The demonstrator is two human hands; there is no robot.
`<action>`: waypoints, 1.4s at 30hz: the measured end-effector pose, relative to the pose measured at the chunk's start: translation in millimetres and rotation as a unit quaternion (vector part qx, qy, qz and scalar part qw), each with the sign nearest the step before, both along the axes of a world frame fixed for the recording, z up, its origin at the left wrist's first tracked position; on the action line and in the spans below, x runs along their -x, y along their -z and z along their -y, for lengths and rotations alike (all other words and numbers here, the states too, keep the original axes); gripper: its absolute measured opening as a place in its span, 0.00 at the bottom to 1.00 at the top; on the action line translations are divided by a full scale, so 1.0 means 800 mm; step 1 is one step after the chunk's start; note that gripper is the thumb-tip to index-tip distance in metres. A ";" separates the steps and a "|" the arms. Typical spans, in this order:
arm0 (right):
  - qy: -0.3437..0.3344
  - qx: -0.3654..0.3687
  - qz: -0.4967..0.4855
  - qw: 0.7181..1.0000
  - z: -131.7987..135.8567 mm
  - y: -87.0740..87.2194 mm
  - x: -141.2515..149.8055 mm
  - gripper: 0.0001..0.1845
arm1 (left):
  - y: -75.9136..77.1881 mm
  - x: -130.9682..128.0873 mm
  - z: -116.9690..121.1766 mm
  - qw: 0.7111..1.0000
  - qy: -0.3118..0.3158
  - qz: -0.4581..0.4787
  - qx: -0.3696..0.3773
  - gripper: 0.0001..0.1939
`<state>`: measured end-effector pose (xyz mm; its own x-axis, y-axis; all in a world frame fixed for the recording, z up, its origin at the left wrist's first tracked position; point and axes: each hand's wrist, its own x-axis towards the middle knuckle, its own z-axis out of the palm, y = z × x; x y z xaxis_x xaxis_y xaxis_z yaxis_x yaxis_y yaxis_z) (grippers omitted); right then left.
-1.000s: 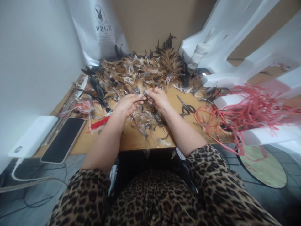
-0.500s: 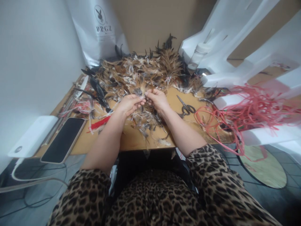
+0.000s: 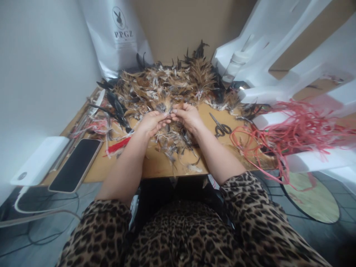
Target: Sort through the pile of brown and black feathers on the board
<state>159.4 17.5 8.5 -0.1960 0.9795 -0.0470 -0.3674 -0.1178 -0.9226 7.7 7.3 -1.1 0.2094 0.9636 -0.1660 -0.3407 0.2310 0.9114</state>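
Between my two hands is a small bunch of brown and grey feathers (image 3: 166, 104), tips pointing away from me. My left hand (image 3: 154, 122) pinches its lower end between thumb and fingers. My right hand (image 3: 187, 115) closes on the same bunch from the other side, its fingertips meeting the left ones. Behind them spreads a large heap of brown, white and black feathers (image 3: 155, 83). Loose feather scraps (image 3: 174, 144) lie on the table below my wrists. Black-handled scissors (image 3: 220, 126) rest on the table to the right of my right hand.
At the left table edge lie a phone (image 3: 75, 165) and a white power bank (image 3: 40, 159) with a cable. A red bundle (image 3: 118, 145) is near my left forearm. Tangled pink strips (image 3: 300, 129) hang over the right side. A bottle (image 3: 236, 65) stands behind, and a white bag (image 3: 119, 40) at the back left.
The fingers of my right hand have shifted slightly on the feather bunch, its thumb moving toward the left fingertips. The rest looks the same.
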 end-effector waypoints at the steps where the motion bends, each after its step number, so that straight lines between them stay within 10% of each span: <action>1: 0.007 -0.006 0.007 1.000 0.000 0.001 0.001 0.11 | -0.001 0.000 0.000 1.000 0.000 -0.001 0.001 0.05; 22: 0.078 -0.174 0.209 0.959 -0.004 0.016 0.000 0.05 | -0.001 -0.004 0.003 0.996 -0.032 -0.082 -0.023 0.08; 36: 0.041 -0.054 0.051 0.996 0.004 0.003 0.004 0.13 | -0.004 -0.006 0.003 0.995 -0.045 -0.080 -0.025 0.08; 42: 0.059 -0.066 0.130 0.988 0.002 0.006 -0.002 0.15 | -0.004 -0.004 0.003 0.996 -0.066 -0.055 -0.032 0.10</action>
